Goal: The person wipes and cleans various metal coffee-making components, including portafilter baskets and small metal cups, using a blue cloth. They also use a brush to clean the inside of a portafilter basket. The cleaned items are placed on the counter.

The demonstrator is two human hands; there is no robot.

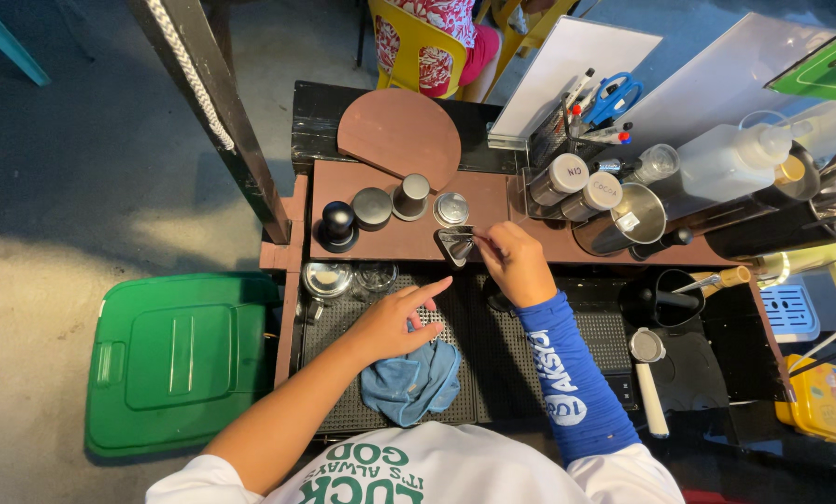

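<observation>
My right hand (516, 263), in a blue sleeve, pinches a small triangular metal piece (456, 245) at the front edge of the brown wooden shelf (502, 201). Just beyond that piece stands a small round metal tin (451, 208). My left hand (394, 322) hovers over the black perforated mat (520, 345) with fingers apart and the index finger stretched out. Its fingertips touch the top of a crumpled blue cloth (413, 381) and nothing is gripped.
On the shelf's left stand a black tamper (337, 224), a dark lid (372, 207) and a grey cup (411, 196). Two shakers (576, 185), a steel pitcher (625, 219), a black jug (659, 299) and a portafilter (649, 373) are right. A green bin (175, 359) sits left.
</observation>
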